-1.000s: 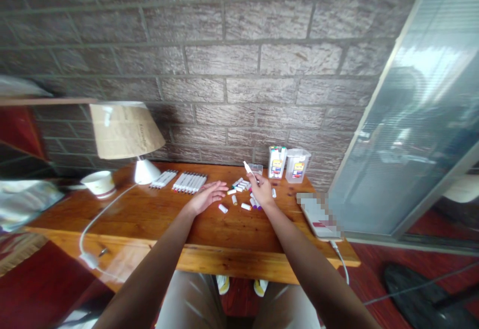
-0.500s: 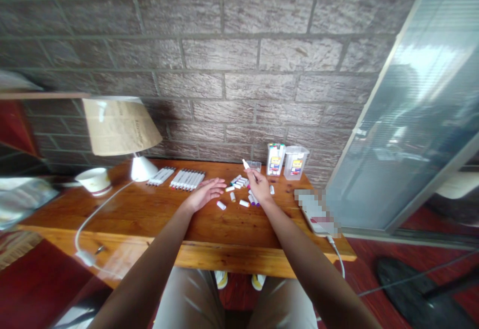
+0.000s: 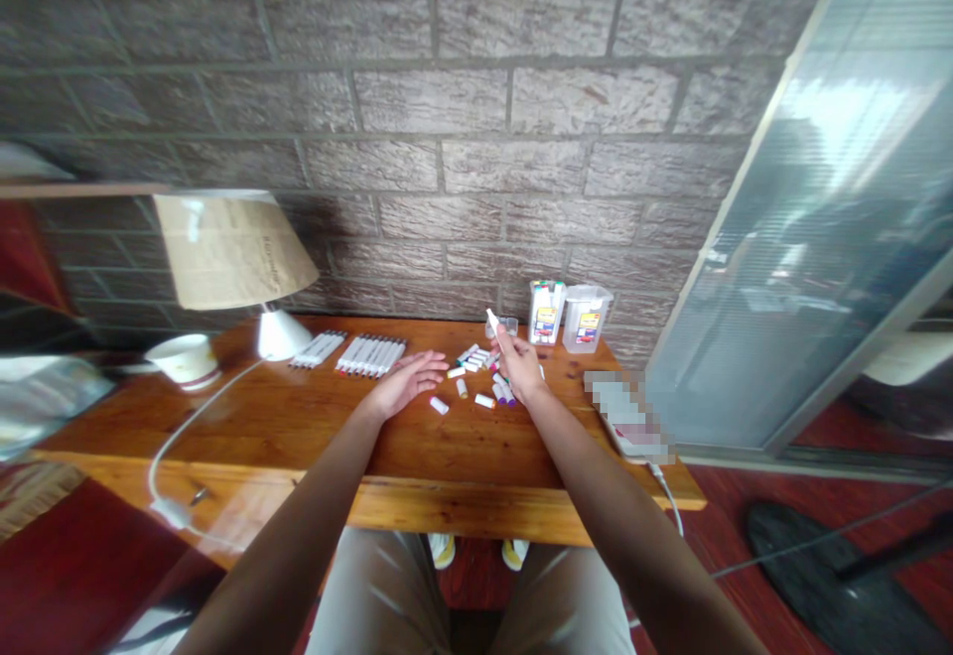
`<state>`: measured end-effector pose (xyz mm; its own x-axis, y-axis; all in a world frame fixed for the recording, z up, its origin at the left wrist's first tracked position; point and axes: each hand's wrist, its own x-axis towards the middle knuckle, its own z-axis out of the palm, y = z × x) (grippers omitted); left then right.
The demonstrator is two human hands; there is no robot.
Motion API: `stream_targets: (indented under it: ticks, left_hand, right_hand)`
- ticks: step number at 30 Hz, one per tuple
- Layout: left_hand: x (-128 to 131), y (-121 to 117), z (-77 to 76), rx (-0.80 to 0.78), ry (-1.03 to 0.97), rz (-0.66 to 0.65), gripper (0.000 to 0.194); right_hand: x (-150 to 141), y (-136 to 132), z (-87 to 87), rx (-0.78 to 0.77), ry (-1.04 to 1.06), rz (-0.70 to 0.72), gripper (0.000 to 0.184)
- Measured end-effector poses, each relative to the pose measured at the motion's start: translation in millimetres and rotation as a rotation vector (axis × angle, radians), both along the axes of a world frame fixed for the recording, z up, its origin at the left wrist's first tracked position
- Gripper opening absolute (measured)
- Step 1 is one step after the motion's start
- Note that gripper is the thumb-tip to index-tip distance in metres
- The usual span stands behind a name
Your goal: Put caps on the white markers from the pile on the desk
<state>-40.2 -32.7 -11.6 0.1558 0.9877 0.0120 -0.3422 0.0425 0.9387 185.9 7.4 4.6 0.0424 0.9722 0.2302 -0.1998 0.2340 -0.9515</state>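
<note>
My right hand (image 3: 519,367) is closed around a slim white marker (image 3: 492,320), its tip pointing up and away over the desk. Fingers outstretched, my left hand (image 3: 406,384) is open just left of the scattered marker caps (image 3: 462,388) and holds nothing. Those white caps have coloured ends; several purple-ended caps (image 3: 504,393) are close below my right hand. Further left, white markers lie side by side in a large row (image 3: 370,355) and a smaller group (image 3: 319,348). Behind my right hand, a small clear lid or tray (image 3: 510,327) is partly hidden.
At the back right stand a clear case with markers in it (image 3: 546,313) and a clear plastic case (image 3: 588,320). A lamp (image 3: 234,253) and a white paper bowl (image 3: 186,362) occupy the left side. A pixelated flat object (image 3: 625,417) with a cable lies right. Brick wall (image 3: 476,169) rises behind.
The right hand has tilted slightly and moved a little right relative to the desk, the marker still in it. My left hand stays where it was. The whole view has shifted slightly.
</note>
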Motion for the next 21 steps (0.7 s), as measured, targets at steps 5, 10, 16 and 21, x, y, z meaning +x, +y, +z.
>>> stream_targets:
  ticks: [5,10,16,21]
  left_hand:
    - [-1,0,-2.5,0.008,-0.005,-0.004,0.032]
    - [-3,2,-3.9,0.011,0.000,-0.008,0.033]
    - [-1,0,-1.8,0.009,0.001,0.004,0.030]
    - [2,-3,0.4,0.001,0.002,0.020,0.030]
  right_hand:
    - [-1,-1,3.4,-0.086,0.166,0.031,0.052]
    - [-3,4,-2.9,-0.088,0.135,-0.018,0.043]
    - [-1,8,-8.8,0.133,0.017,-0.058,0.035]
    - [0,9,-9.8,0.155,0.005,-0.091,0.040]
